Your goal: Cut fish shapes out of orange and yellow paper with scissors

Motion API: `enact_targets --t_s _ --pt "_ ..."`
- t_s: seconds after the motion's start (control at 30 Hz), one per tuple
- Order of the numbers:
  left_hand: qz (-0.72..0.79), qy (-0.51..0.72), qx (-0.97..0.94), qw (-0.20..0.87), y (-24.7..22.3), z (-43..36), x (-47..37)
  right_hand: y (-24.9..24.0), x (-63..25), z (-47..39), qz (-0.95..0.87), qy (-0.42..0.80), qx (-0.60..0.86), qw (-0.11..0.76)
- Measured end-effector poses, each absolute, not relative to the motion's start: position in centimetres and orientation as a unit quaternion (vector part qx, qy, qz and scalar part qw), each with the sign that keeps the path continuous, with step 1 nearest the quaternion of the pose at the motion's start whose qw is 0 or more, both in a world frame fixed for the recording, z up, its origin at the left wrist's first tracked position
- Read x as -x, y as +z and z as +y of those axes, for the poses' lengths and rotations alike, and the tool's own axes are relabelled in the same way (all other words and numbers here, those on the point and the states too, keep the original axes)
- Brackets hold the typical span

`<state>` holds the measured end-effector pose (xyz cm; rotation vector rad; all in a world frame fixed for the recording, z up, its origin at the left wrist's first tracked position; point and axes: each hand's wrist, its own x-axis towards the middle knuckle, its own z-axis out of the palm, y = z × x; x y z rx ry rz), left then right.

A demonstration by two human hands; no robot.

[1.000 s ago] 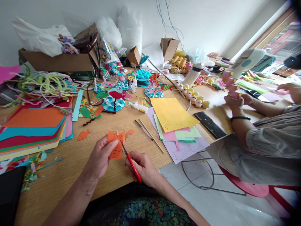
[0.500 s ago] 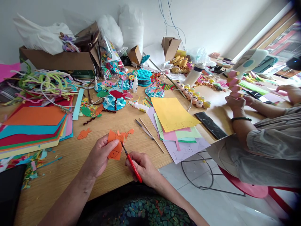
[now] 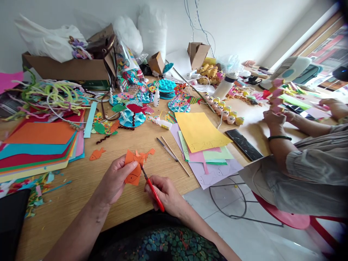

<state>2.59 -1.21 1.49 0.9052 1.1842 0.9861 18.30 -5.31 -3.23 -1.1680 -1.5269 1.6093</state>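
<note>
Orange paper (image 3: 130,179) under the blades: little change over the last second

Head view (only one).

Grip: left hand (image 3: 115,179) pinches the paper by its left edge, thumb on top. Right hand (image 3: 167,194) grasps the red scissors (image 3: 154,195), blades at the paper's right side. How far the blades are parted: cannot tell.

Location: paper is at the near middle of the table (image 3: 67,206), between the two hands; whether it touches the wood is unclear. A drawn fish outline remains on its lower part.

Change: both hands keep nearly the same position as one second ago. Paper is tilted very slightly differently, and its far edge now appears to meet the orange scrap (image 3: 149,153), where a small gap showed. Whether the scrap is attached: cannot tell.

Meaning (judged): cutting appears to be mid-course, with only a small advance; the lower outline looks uncut.

Nearby: one cut orange fish (image 3: 97,154) lies to the left, well apart; pen (image 3: 166,148) and thin stick (image 3: 176,158) lie to the right.
</note>
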Motion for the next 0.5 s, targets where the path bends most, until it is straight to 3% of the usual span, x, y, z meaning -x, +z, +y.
enact_targets --t_s 0.5 --pt "0.496 0.428 -0.398 0.642 1.24 -1.39 -2.48 -2.77 -18.17 -5.53 -0.526 0.661 0.429 0.319"
